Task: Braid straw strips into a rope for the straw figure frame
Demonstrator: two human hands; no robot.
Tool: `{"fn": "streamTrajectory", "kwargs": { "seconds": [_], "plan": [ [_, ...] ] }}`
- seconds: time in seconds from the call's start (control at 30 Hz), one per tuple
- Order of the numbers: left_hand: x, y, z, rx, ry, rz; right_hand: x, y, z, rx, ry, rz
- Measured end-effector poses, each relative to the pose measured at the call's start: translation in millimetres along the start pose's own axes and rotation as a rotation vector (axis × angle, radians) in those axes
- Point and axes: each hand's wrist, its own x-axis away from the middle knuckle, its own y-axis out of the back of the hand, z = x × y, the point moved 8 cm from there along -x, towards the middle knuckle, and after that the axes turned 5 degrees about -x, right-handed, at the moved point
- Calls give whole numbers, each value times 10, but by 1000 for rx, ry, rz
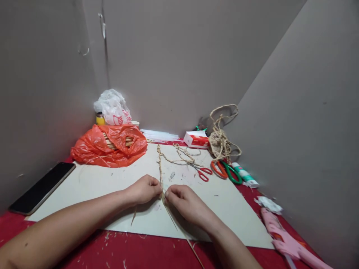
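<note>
A thin braided straw cord (160, 168) runs down the middle of the white board (106, 216). At its near end my left hand (146, 189) pinches the strands, fingers closed. Close beside it on the right, my right hand (182, 200) also pinches a strand between thumb and forefinger. Loose straw ends (171, 218) hang below the hands, and one long strand (195, 252) reaches over the red cloth toward me. The fingertips partly cover the spot where the strands cross. From the cord's far end, more braid (178, 162) bends right toward red-handled scissors (204, 174).
An orange plastic bag (86, 145) of sticks and a phone (42, 186) lie left. At the right are a coil of straw rope (220, 142), orange and green handles (231, 172), a green-white tube (245, 175) and a pink glue gun (283, 235). Grey walls (168, 67) enclose the table.
</note>
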Motion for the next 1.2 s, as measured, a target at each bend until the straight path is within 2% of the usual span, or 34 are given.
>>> {"fn": "streamTrajectory", "kwargs": {
  "seconds": [0.1,0.27,0.4,0.47,0.5,0.6,0.7,0.8,0.87,1.0,1.07,1.13,1.2],
  "plan": [
    [0,-4,18,53,0,-4,27,-111,30,-35,13,62],
    [9,9,48,6,12,-5,41,-214,54,109,100,22],
    [12,24,50,22,10,-18,167,-255,215,96,105,208],
    [14,23,31,32,-9,-19,238,-122,388,85,96,258],
    [16,22,24,36,-14,-21,247,15,493,91,99,226],
    [18,20,37,47,4,-25,138,543,774,160,116,22],
    [4,8,82,64,30,-26,-207,934,833,207,94,-146],
    [-26,-3,116,53,32,-43,-740,1040,640,271,-4,-253],
    [-41,7,135,28,42,-83,-1089,984,475,310,-94,-301],
    [-23,60,207,7,127,-189,-1608,727,313,360,-102,-270],
    [-16,23,262,25,191,-136,-1828,648,186,372,-89,-223],
    [-13,8,307,44,243,-96,-2077,649,-39,402,-143,-201],
    [-2,-2,358,88,316,-77,-2317,650,-209,407,-123,-169]
  ]
}}
